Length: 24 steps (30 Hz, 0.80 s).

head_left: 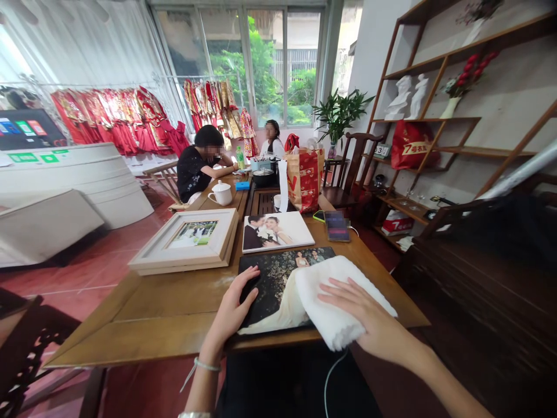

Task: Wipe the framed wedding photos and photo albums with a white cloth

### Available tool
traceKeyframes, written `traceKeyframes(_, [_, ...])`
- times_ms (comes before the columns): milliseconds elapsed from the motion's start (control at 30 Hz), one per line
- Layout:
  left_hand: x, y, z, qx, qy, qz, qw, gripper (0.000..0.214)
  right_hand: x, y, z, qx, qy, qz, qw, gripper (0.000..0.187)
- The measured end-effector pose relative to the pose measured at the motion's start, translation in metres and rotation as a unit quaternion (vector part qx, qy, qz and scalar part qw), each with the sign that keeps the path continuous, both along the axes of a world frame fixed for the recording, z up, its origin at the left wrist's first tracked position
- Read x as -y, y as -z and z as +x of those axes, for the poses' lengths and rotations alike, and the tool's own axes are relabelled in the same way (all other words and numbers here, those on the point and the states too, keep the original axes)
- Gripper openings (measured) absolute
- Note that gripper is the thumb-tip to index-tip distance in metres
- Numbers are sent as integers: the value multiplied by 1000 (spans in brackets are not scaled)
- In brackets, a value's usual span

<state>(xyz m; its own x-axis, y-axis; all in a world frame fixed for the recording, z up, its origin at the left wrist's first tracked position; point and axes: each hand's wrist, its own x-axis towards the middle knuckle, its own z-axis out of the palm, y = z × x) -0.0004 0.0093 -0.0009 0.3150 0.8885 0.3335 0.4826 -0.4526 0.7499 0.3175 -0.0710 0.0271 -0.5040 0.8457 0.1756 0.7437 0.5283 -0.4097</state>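
Observation:
A dark photo album point(275, 277) with a wedding picture on its cover lies at the near edge of the wooden table point(174, 307). My left hand point(232, 305) rests flat on the album's left side, fingers stretched out. My right hand point(361, 310) lies flat on a folded white towel point(335, 290), pressing it onto the album's right part; the fingers are spread. Just behind the album lies a second, lighter album point(276, 231) showing a couple.
Stacked pale picture frames point(189, 239) sit left of the albums. A phone point(337, 226), a red gift bag point(304, 177), a white teapot point(221, 193) and a tea tray lie farther back. Two people sit at the far end. A wooden chair stands at my right.

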Motion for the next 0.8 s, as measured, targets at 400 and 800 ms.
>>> traceKeyframes(400, [0,0,0,-7,-6,-1,1000,33,-132,-8,-16,12,41,14,999,74])
traceKeyframes(800, [-3,4,-1,0,-9,0,1000,32,9,6,-24,35,12,22,999,89])
